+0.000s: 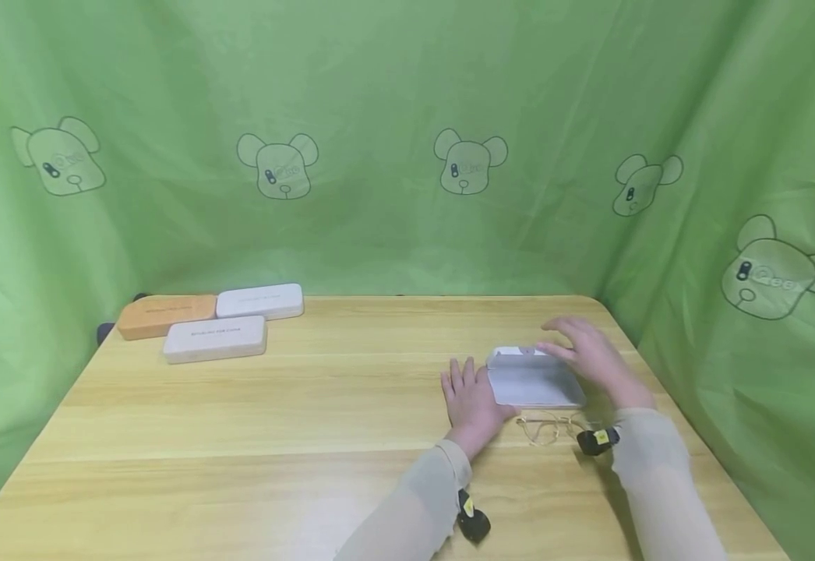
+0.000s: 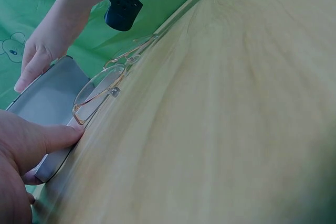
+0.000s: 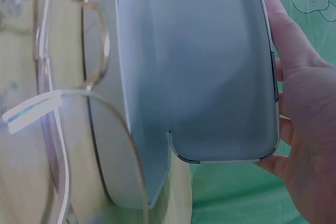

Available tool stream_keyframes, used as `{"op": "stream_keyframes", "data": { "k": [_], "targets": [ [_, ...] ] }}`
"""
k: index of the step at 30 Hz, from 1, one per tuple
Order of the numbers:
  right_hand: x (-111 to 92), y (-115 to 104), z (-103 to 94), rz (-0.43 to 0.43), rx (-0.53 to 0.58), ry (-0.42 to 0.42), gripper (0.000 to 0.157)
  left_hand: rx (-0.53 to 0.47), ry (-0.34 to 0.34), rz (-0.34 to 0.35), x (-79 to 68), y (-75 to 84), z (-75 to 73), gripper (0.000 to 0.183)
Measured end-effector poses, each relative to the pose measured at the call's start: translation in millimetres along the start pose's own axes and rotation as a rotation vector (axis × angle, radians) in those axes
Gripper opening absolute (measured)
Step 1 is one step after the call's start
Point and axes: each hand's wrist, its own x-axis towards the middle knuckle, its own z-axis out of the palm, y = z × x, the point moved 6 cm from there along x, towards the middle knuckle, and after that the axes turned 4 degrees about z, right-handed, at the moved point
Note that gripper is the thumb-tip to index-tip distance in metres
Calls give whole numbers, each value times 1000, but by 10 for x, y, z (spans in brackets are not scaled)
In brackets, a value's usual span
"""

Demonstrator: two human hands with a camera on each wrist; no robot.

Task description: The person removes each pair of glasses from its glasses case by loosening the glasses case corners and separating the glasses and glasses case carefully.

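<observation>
An eyeglass case [image 1: 537,387] with a grey lining lies unfolded on the right part of the table, its lid raised at the back. My left hand [image 1: 474,401] holds the case's left end, thumb along the front wall. With the thumb at the lid's edge and the other fingers behind it, my right hand [image 3: 310,98] grips the lid [image 3: 220,66]. A pair of thin gold-framed eyeglasses [image 1: 537,421] rests on the table just in front of the case, near the left thumb and below the right wrist.
At the far left corner lie an orange case [image 1: 169,315], a white case [image 1: 260,300] and a pale grey case [image 1: 215,340], all closed. Green curtains [image 1: 379,234] hang around the back and sides of the wooden table [image 1: 274,436].
</observation>
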Motion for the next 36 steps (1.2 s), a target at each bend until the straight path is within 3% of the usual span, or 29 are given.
{"op": "stream_keyframes", "data": {
  "k": [5, 16, 28, 36],
  "targets": [
    [-5, 8, 20, 8, 18, -38, 58, 3, 10, 7, -9, 2, 2, 93],
    [-16, 49, 138, 12, 143, -215, 58, -3, 18, 17, -10, 13, -14, 91],
    [-107, 45, 162, -32, 139, -253, 51, 7, 11, 14, -31, 19, -25, 92],
    [-190, 26, 141, -13, 162, -318, 52, 7, -11, 0, -28, 28, -23, 91]
  ]
}}
